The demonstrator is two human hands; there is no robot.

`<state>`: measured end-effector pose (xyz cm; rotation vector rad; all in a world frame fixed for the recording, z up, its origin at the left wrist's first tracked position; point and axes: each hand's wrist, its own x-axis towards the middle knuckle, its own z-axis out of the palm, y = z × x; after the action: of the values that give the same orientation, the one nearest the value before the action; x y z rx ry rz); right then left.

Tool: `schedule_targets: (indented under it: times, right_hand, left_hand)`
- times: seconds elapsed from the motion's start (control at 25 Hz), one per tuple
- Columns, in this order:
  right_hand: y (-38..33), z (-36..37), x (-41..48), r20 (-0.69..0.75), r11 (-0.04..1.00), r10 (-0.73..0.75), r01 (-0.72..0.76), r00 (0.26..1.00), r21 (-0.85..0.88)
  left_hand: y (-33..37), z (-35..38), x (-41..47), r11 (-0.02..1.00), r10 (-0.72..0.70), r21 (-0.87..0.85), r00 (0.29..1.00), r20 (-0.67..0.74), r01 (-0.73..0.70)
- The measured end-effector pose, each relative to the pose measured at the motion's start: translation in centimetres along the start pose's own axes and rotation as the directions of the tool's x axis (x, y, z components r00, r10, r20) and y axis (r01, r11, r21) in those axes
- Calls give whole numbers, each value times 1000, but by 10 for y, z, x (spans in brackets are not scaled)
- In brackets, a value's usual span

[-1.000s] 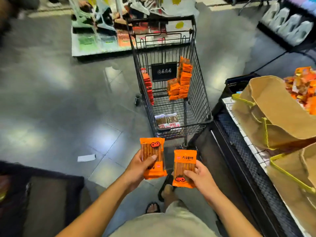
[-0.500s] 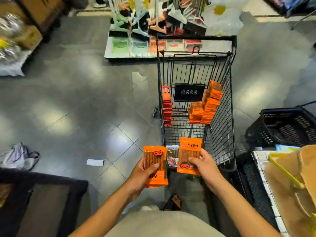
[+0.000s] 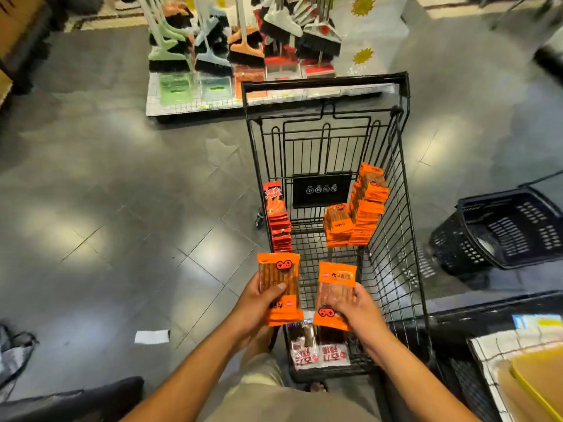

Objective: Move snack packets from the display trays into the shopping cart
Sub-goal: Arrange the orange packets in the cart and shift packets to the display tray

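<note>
Each hand is clamped on one orange snack packet. The left hand [image 3: 254, 306] has its thumb across the face of the left packet [image 3: 278, 284], and the right hand [image 3: 358, 309] wraps its fingers over the lower half of the right packet [image 3: 335, 287]. The right packet hangs over the near end of the shopping cart [image 3: 393, 269], above the white-and-red packets [image 3: 320, 353] just below that hand. The left packet sits about in line with the cart's left wall, so letting go there could send it down the outside onto the floor [image 3: 152, 208]. Ahead of the right hand the orange stacks [image 3: 362, 208] lean on the far-right wall. A tossed packet could topple them or the red stack [image 3: 277, 220] ahead of the left hand. The glossy wrap may also slip from the thumb grip.
</note>
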<state>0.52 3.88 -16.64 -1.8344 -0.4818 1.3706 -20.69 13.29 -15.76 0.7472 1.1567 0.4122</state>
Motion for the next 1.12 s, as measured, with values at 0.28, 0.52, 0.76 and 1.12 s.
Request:
schedule_targets:
  times: [0.28,0.52,0.76,1.12]
  right_hand:
    - [-39,-4,119,-215,976,210,-189,954,111]
    - [-35,-19,251,-364,950,302,-249,881,188]
    - [-21,-28,364,-293,896,418,-337,860,288]
    - [-6,-18,377,-393,682,618,-215,681,699]
  left_hand:
    - [89,10,148,990,-141,51,981,135,135]
    - [110,32,250,975,-223,33,969,106,221]
    - [102,46,313,972,-235,23,963,135,234]
    - [95,67,357,950,-310,-1,940,142,313]
